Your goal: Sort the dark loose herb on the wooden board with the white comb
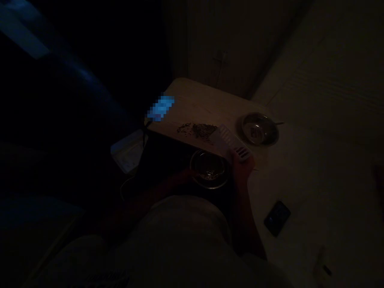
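Observation:
The scene is very dark. My right hand (242,165) grips a pale, flat plastic piece with a row of slots (226,140), its far end down on the wooden table (204,104). Beside that end lies a pile of small dark seeds or grains (202,131), some scattered to the left. Below the table's near edge, over my lap, is a shiny metal bowl (210,186) with some bits inside. My left hand (192,175) is at the bowl's left rim and seems to hold it; its fingers are barely visible.
Another metal bowl (260,129) stands at the table's right end, a thin handle sticking out. A glowing, blurred-out screen (161,108) lies at the left corner. On the floor to the right is a dark phone-like object (277,218). A pale box-like object (127,151) sits lower left.

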`<state>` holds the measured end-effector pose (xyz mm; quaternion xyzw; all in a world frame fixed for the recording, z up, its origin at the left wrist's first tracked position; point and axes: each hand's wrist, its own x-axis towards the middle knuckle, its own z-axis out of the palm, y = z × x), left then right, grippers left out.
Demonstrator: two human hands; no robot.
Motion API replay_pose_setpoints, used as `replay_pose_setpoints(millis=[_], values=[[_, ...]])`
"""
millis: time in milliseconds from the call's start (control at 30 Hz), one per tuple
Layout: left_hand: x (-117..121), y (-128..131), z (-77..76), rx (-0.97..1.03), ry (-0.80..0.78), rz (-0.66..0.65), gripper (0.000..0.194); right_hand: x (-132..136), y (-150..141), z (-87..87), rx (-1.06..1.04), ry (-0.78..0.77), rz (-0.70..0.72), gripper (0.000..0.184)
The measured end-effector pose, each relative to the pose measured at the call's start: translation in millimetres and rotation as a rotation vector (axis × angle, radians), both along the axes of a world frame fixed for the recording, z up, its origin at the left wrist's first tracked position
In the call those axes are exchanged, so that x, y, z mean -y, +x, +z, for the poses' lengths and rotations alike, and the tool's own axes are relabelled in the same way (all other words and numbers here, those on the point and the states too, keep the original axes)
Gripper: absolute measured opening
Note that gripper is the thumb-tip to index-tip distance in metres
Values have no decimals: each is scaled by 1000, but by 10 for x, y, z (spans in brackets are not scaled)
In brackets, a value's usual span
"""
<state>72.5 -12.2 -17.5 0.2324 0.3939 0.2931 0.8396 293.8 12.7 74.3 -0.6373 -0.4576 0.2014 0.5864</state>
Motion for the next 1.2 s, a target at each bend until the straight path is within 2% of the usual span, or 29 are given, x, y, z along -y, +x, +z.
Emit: replay_pose_setpoints(millis=[100, 233, 467, 633, 800, 1000, 1200], values=[[2, 13, 47, 3, 5, 14, 46, -81, 18, -2, 18, -10, -10, 31], [5, 10, 45, -41, -18, 30, 48, -145, 41, 30, 9, 50, -66, 31], [4, 3, 34, 5, -14, 23, 47, -121, 86, 8, 21, 32, -79, 33], [5, -5, 47, -70, -42, 11, 42, -91, 140, 16, 14, 46, -115, 30], [3, 7, 68, -18, -29, 10, 43, -2, 219, 0, -33, 106, -169, 30], [-1, 7, 5, -30, -46, 12, 45, 196, 288, -65, 47, 83, -246, 30], [-8, 8, -13, 12, -39, 25, 43, 290, 245, -24, 28, 69, -194, 24]])
